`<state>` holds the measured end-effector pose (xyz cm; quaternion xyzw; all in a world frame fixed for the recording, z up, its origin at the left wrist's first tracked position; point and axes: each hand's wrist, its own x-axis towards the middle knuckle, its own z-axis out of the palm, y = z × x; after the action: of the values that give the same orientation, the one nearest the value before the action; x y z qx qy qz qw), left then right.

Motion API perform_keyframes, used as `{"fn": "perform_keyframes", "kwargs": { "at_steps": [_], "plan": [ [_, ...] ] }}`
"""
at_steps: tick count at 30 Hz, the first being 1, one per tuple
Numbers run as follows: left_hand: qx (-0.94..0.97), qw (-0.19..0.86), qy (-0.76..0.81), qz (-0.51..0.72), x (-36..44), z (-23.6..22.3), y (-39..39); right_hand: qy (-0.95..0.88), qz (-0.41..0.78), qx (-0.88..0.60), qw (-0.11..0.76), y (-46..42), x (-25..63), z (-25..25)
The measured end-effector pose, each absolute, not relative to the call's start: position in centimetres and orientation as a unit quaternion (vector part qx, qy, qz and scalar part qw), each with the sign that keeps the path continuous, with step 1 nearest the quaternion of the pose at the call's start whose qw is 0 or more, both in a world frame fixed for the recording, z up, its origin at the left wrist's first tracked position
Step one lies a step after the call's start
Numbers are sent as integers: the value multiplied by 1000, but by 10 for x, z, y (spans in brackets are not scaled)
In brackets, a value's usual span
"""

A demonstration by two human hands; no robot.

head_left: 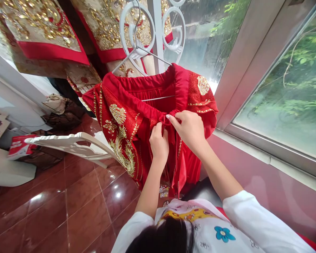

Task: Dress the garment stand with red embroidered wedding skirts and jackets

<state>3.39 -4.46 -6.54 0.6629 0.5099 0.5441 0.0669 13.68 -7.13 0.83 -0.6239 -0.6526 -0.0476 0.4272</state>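
A red skirt (144,109) with a gathered elastic waistband and gold embroidery hangs on a thin wire hanger (151,54). My right hand (190,127) is closed at the front of the waistband, thumb and fingers pinching a thin red drawstring (166,118). Just below and to its left, my left hand (159,142) is also closed, its fingertips pinched at the drawstring's tied area. Much of the cord is hidden behind my fingers. Red fabric strips (181,175) drop down beneath both hands.
White metal scrollwork (122,26) bears the hanger. Cream garments with gold sequins and red hems (52,51) hang behind. To the left stands a white carved chair (76,142) on red floor tiles (81,189); bags lie beyond it. A framed window (284,105) borders the right side.
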Motion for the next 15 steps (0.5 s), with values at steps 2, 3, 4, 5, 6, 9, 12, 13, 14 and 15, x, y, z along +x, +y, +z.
{"fn": "perform_keyframes", "kwargs": {
  "at_steps": [2, 3, 4, 5, 6, 9, 12, 13, 14, 15],
  "plan": [
    [667, 50, 504, 546, 36, -64, -46, -620, -79, -651, 430, -88, 134, 5],
    [667, 46, 499, 550, 37, -64, -46, -616, -79, -655, 432, -95, 132, 2],
    [668, 46, 495, 554, 38, -64, -47, -619, -69, -655, 427, -101, 129, -3],
    [668, 50, 492, 557, 38, -64, -48, -629, -52, -654, 416, -104, 126, -8],
    [669, 56, 491, 556, 38, -64, -49, -641, -30, -653, 402, -105, 124, -14],
    [680, 79, 487, 543, 37, -63, -49, -653, 26, -645, 396, -97, 122, -28],
    [700, 93, 475, 526, 33, -61, -48, -639, 47, -628, 441, -83, 124, -33],
    [705, 94, 472, 521, 31, -60, -47, -633, 45, -625, 455, -80, 125, -32],
    [711, 95, 469, 515, 29, -59, -47, -630, 42, -620, 465, -77, 126, -32],
    [716, 96, 467, 510, 28, -59, -47, -629, 38, -615, 475, -75, 126, -31]
  ]
}}
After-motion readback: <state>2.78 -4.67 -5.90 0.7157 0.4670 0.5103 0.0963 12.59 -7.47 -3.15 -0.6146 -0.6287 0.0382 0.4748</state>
